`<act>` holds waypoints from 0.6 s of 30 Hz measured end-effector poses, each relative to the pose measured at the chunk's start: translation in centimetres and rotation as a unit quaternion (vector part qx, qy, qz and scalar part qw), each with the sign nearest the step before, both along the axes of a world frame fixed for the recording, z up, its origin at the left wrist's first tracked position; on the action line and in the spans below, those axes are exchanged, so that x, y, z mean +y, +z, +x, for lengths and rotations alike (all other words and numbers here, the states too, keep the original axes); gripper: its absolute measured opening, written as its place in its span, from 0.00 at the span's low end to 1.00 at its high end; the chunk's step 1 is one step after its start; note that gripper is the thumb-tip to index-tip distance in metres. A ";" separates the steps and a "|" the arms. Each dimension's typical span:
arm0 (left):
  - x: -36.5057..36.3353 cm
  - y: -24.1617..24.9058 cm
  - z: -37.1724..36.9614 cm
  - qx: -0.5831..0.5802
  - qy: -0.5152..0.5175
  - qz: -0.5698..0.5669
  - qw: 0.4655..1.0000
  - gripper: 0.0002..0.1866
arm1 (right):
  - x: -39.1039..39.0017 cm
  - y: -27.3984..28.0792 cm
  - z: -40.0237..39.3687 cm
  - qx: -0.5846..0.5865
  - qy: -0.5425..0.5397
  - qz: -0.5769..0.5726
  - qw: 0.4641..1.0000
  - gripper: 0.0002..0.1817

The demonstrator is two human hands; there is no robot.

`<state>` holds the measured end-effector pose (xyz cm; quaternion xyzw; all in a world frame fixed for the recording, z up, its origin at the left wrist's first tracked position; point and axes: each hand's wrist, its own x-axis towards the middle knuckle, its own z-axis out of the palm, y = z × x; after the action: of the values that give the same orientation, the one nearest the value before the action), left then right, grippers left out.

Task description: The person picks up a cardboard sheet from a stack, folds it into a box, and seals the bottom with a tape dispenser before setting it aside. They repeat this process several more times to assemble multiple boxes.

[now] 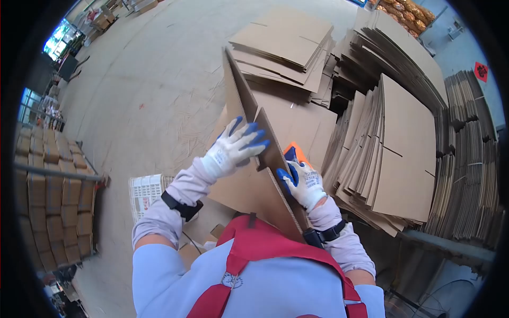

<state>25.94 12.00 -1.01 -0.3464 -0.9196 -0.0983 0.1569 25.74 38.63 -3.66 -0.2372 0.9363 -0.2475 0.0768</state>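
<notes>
A folded cardboard sheet (268, 143) stands on edge in front of my body, its two panels slightly apart at the top. My left hand (233, 148), in a white glove with blue fingertips, lies against its left side with the fingers spread. On its right side is my right hand (302, 183), gloved the same way, with its fingers round an orange and blue tool (297, 154). Part of that tool is hidden by the hand. Flat cardboard (294, 119) lies just beyond the tool.
Stacks of flat cardboard (408, 143) lean at the right, with another pile (286, 34) ahead. A white plastic crate (146, 193) sits on the floor left of my left arm. Bundled cartons (53, 193) stand behind a metal rail (58, 172) at the far left.
</notes>
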 end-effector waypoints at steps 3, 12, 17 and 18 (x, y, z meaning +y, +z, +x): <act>0.9 -0.3 -2.5 -0.004 -0.027 0.027 0.999 0.28 | 1.1 -0.6 -2.4 -0.023 -0.003 0.021 1.000 0.23; 4.7 9.3 -1.2 -0.600 -0.164 -0.252 0.741 0.23 | 4.1 6.6 -16.5 0.077 -0.083 0.165 0.980 0.20; 12.5 0.4 -2.0 -0.620 -0.094 -0.077 0.775 0.52 | 0.1 5.1 -21.9 0.077 -0.089 0.211 0.970 0.19; 14.6 2.7 -2.0 -0.615 -0.038 -0.090 0.783 0.48 | -0.2 4.6 -22.3 0.067 -0.062 0.220 0.971 0.19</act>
<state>23.98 26.63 1.67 -0.2599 -0.8118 -0.2132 -0.4775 3.49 38.39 0.98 -0.1715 0.9837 -0.0231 0.0488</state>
